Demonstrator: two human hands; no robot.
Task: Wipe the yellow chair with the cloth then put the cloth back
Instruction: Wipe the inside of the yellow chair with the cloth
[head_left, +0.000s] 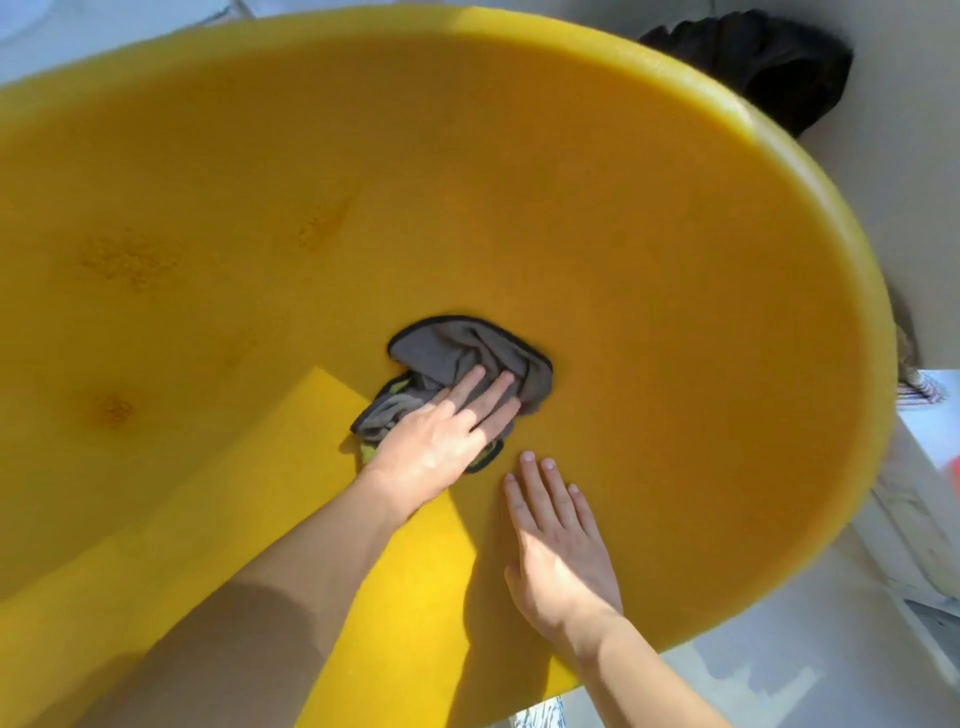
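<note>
The yellow chair (623, 208) fills most of the head view, its broad curved shell facing me, with a few rough, dimpled spots on the left. A crumpled grey cloth (441, 348) with a dark edge and some yellow-green lining lies against the shell near the middle. My left hand (441, 441) presses on the cloth, fingers stretched over it. My right hand (561, 551) rests flat on the bare yellow surface just right of the cloth, fingers apart and holding nothing. Sunlight falls in a bright band across my left forearm and the chair.
A dark, bulky object (769, 67) sits behind the chair's rim at the top right. Pale floor (779, 675) shows below the rim at the bottom right. White furniture (924, 519) stands at the right edge.
</note>
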